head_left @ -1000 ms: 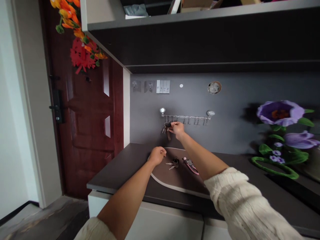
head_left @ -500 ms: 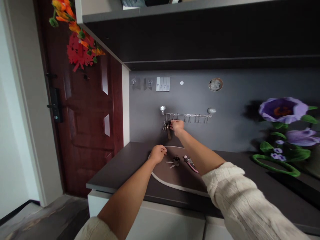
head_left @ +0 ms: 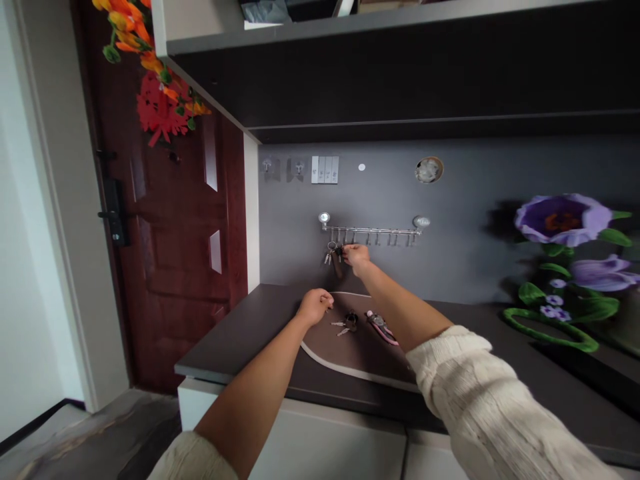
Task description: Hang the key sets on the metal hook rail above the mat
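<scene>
A metal hook rail (head_left: 373, 231) is fixed to the grey wall above a dark counter. My right hand (head_left: 356, 257) is raised to the rail's left end, fingers pinched on a bunch of keys (head_left: 333, 255) that hangs there. My left hand (head_left: 315, 307) rests in a loose fist on the left edge of a brown oval mat (head_left: 350, 353); I cannot see anything in it. On the mat lie a second key bunch (head_left: 347, 323) and a key set with a pink strap (head_left: 381, 328).
A dark red door (head_left: 170, 220) with a black handle stands to the left, with red and orange decorations on it. Purple artificial flowers (head_left: 565, 267) sit at the right of the dark counter (head_left: 240, 340). A dark cabinet hangs overhead. Wall switches (head_left: 325, 169) are above the rail.
My right hand has stayed at the left end of the rail with the keys, shifting only slightly. The left hand has not moved. The view has drifted a little.
</scene>
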Demonstrator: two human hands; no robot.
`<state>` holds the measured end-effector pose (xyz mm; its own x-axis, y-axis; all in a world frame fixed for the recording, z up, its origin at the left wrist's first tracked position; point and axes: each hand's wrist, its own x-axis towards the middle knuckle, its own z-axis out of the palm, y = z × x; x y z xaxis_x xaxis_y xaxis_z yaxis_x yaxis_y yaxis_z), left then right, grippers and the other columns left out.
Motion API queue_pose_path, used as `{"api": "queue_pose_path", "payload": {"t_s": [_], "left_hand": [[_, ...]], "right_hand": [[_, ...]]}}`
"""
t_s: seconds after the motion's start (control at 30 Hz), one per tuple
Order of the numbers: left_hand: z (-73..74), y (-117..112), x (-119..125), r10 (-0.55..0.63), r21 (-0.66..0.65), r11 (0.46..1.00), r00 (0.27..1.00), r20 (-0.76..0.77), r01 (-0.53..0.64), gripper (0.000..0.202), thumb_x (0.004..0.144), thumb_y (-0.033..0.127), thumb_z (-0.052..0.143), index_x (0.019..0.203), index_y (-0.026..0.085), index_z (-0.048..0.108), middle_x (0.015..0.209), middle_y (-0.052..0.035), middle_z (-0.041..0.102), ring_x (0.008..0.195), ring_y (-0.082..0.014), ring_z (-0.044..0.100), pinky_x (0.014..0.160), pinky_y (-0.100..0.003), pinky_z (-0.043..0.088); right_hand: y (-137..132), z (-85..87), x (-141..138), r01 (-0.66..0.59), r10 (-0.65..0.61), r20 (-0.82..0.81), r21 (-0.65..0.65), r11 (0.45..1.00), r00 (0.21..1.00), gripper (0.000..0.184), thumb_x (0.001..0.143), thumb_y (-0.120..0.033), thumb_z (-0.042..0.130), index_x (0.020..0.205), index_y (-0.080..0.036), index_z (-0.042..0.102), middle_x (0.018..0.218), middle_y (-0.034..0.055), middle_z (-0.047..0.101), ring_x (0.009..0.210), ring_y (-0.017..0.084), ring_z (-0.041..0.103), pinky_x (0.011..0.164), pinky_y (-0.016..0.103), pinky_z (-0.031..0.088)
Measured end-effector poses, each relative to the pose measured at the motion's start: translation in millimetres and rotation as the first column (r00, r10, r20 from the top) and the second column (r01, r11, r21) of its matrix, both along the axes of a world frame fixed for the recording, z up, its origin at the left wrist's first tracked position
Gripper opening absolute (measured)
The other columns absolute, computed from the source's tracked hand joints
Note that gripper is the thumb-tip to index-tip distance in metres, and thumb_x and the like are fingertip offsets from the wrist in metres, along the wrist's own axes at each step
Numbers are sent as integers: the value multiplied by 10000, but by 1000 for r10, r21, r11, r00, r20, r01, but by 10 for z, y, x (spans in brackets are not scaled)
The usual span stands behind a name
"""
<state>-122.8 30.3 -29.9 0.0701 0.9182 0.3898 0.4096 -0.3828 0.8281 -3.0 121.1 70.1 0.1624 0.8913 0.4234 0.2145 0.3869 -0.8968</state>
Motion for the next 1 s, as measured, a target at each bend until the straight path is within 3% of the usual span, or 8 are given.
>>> {"api": "queue_pose_path", "payload": {"t_s": [0.1, 0.17, 0.43, 0.57, 0.7, 0.87, 1.0], "left_hand": [[11, -29, -3, -27, 3, 1000, 999, 33, 26, 94, 679, 118, 483, 674, 113, 576, 595, -8, 589, 516, -69, 487, 553, -197, 394], [27, -63, -6, -46, -4, 999, 998, 44, 46, 79, 675, 133, 504, 680, 109, 579, 583, -4, 578, 515, -69, 480, 553, -198, 388], [83, -217, -15, -139, -6, 990, 990, -24, 139, 135, 650, 214, 581, 723, 107, 620, 602, -3, 589, 556, -83, 487, 598, -223, 385], [73, -264, -1, -181, -26, 983, 982, -44, 180, 169, 638, 216, 602, 764, 106, 625, 657, -18, 612, 599, -92, 511, 637, -235, 402], [80, -321, 19, -187, 6, 982, 975, -120, 189, 218, 660, 200, 583, 854, 108, 621, 734, -32, 626, 650, -98, 521, 664, -237, 407], [106, -371, 58, -181, 86, 973, 936, -302, 216, 230, 690, 186, 545, 896, 130, 632, 825, -37, 631, 683, -104, 512, 686, -237, 401], [110, -363, 89, -192, 138, 956, 906, -377, 260, 224, 700, 184, 530, 890, 157, 648, 854, -41, 631, 744, -124, 523, 733, -242, 392]], "right_hand": [[-156, 36, 5, -11, -8, -158, -114, 993, 987, 109, 700, -83, 437, 688, -140, 530, 635, 22, 582, 510, 52, 516, 507, 164, 431], [-265, 45, 22, -48, 24, -195, -120, 992, 980, 111, 708, -81, 435, 689, -140, 527, 673, 29, 594, 522, 48, 517, 522, 167, 433], [-741, -153, 237, -180, 165, -107, -150, 972, 980, 90, 749, -154, 464, 755, -141, 553, 798, 49, 622, 588, 55, 545, 560, 178, 431], [-912, -376, 382, -204, 207, 14, -128, 971, 978, 93, 735, -157, 489, 783, -138, 567, 776, 52, 634, 625, 76, 563, 590, 194, 434], [-1002, -586, 503, -141, 145, 270, -34, 989, 952, 107, 707, -155, 521, 790, -136, 586, 757, 45, 639, 648, 97, 565, 637, 221, 436], [-1077, -752, 604, -74, 30, 553, 57, 996, 833, 128, 704, -133, 532, 803, -148, 613, 793, 51, 649, 721, 117, 578, 702, 228, 421], [-1105, -811, 625, -68, 11, 679, 58, 996, 734, 168, 712, -105, 516, 824, -163, 628, 814, 58, 657, 749, 136, 584, 716, 228, 409]]}}
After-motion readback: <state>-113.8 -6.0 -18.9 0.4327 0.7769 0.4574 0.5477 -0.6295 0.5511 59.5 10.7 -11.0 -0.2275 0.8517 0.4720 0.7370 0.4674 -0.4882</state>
